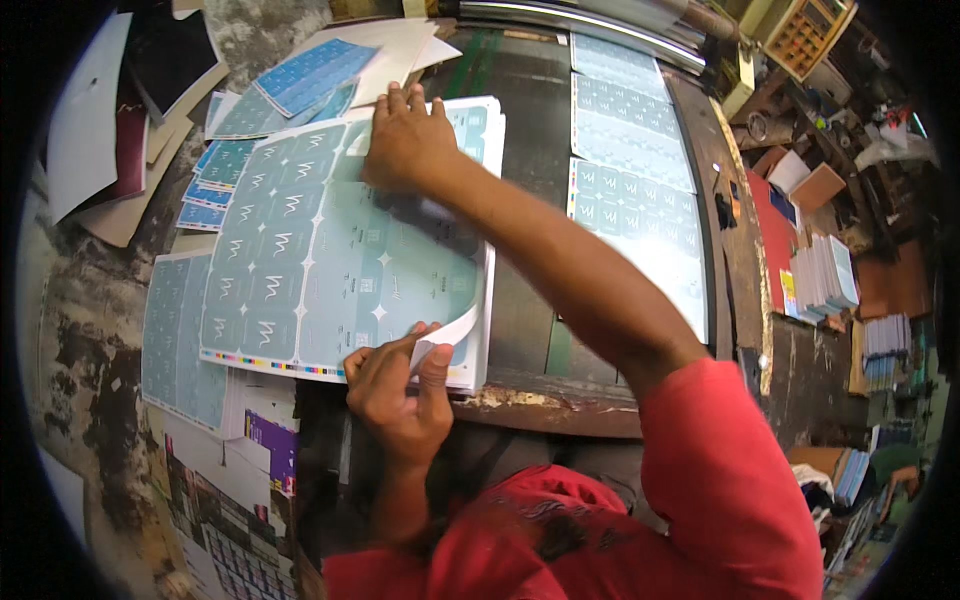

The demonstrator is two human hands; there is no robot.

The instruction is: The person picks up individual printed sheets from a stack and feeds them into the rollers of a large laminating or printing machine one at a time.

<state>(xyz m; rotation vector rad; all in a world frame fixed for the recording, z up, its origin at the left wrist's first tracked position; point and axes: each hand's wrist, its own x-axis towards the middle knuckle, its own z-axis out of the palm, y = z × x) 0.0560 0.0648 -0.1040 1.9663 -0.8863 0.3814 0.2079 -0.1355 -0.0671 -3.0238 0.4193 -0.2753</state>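
Note:
A stack of large teal printed sheets point(340, 255) with rows of small card designs lies on the work table. My left hand point(400, 390) is at the stack's near edge, pinching the top sheet. That sheet's near right corner curls up, showing its white underside point(460, 328) beside my thumb. Farther away, my right hand point(410, 140) lies flat near the far edge of the stack, fingers spread and pressing on the top sheet. My right forearm reaches across the stack's right side.
More teal sheets point(640, 205) lie along a dark board on the right. Blue printed sheets point(315, 75) and loose boards point(85, 110) are at the far left. Another teal pile point(185, 340) sits beside the stack. Bundled paper stacks point(825, 280) stand at the right, below a wooden compartment box point(808, 38).

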